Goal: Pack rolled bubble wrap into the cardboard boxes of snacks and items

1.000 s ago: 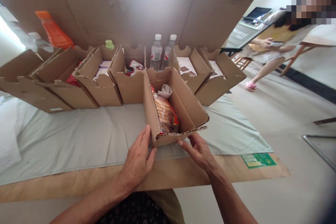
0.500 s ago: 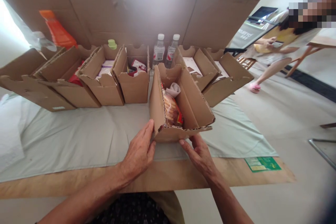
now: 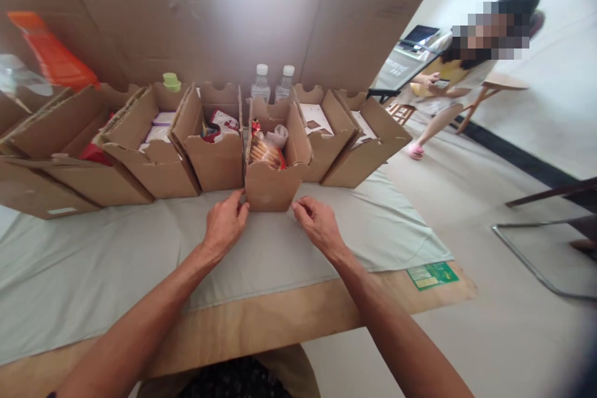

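Observation:
An open cardboard box point(image 3: 273, 189) stands in the row, holding a clear bag of stick-shaped snacks point(image 3: 267, 154) and a rolled whitish item point(image 3: 278, 137). My left hand point(image 3: 226, 221) is at its lower left corner, fingertips against the side. At the lower right corner is my right hand point(image 3: 319, 224), fingers curled in against the box. Between them the two hands grip the box low down. Just left of it stands another cardboard box point(image 3: 219, 165) with a red-and-white packet point(image 3: 226, 121). On the right, a box point(image 3: 326, 152) with a white carton point(image 3: 316, 118) sits close beside it.
More cardboard boxes point(image 3: 172, 177) line the row. Behind stand two clear bottles point(image 3: 260, 84), an orange bottle point(image 3: 56, 56) and a tall cardboard panel point(image 3: 242, 18). A pale cloth point(image 3: 196, 280) covers the wooden table point(image 3: 261, 323). A person point(image 3: 443, 84) sits at the right beyond the table.
The box with the snack bag has moved away from me into the gap in the row, in front of the bottles. Both hands have gone forward with it. The view has shifted right.

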